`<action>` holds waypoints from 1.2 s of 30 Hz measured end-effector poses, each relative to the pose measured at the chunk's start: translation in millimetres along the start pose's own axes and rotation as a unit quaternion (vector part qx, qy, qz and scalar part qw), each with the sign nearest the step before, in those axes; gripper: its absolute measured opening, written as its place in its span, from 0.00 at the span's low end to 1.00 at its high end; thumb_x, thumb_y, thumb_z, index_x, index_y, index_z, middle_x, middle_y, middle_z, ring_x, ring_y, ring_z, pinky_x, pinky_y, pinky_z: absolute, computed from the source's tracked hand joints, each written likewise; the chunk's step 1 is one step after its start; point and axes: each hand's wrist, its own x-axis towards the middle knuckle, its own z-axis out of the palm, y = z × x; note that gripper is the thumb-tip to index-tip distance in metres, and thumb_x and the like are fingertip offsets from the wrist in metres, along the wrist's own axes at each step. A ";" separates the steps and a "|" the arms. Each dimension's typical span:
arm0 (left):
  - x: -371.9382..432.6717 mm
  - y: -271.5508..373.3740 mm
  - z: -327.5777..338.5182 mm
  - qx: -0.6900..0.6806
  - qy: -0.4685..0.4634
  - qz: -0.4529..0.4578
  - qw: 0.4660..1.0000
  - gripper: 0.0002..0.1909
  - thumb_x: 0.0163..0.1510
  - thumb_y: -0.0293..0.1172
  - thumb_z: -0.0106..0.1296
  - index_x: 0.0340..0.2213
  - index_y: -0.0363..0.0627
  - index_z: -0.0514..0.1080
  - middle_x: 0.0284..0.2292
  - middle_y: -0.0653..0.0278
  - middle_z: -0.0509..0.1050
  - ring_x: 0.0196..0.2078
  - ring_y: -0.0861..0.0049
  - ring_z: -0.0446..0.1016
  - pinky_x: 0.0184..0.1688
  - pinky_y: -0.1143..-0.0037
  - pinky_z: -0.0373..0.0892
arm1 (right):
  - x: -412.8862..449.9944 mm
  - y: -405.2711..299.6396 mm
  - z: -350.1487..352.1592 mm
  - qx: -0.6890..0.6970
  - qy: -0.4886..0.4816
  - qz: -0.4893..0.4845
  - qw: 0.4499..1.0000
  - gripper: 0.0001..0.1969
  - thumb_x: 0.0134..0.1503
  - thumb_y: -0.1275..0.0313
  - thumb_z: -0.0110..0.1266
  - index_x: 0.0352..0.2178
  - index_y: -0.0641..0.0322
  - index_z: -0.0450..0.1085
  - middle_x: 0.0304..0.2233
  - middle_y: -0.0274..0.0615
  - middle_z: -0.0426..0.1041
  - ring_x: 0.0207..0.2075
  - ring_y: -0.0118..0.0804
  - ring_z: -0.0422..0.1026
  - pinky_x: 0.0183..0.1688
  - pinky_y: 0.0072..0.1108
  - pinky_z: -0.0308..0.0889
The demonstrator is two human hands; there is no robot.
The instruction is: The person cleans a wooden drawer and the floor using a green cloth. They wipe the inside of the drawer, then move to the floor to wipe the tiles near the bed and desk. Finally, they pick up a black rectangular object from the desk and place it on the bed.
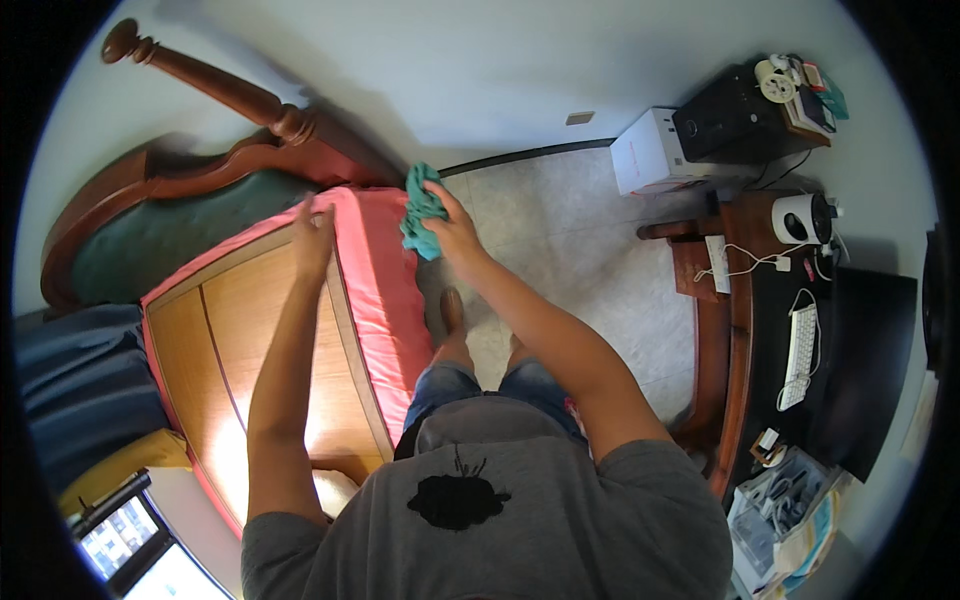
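Note:
My right hand (455,232) grips a crumpled green cloth (422,217) above the floor at the bed's near corner. Over the bed's head end, my left hand (313,238) hovers with nothing in it, its fingers apart. Beneath it lies a brown woven sleeping mat (262,322) on a pink bed sheet (382,300) that hangs down the side. A carved wooden headboard (225,176) with a green tufted panel (195,217) rises behind, and a turned wooden bedpost (217,86) stands at its corner.
On my right is a wooden desk (739,322) with a white keyboard (801,352), a monitor (862,367) and loose cables. A black computer case (720,116) and a white box (645,154) stand by the wall. Grey tiles (570,225) cover the floor. A blue curtain (86,375) hangs far left.

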 end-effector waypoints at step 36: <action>218.4 -124.0 46.0 0.269 0.210 0.442 0.830 0.48 0.59 0.52 0.43 0.60 0.33 0.28 0.60 0.36 0.40 0.60 0.49 0.50 0.61 0.57 0.51 | 339.9 338.0 -33.6 -0.388 0.153 -0.168 0.893 0.32 0.44 0.87 0.46 0.52 0.47 0.66 0.53 0.51 0.62 0.50 0.55 0.62 0.55 0.37 0.59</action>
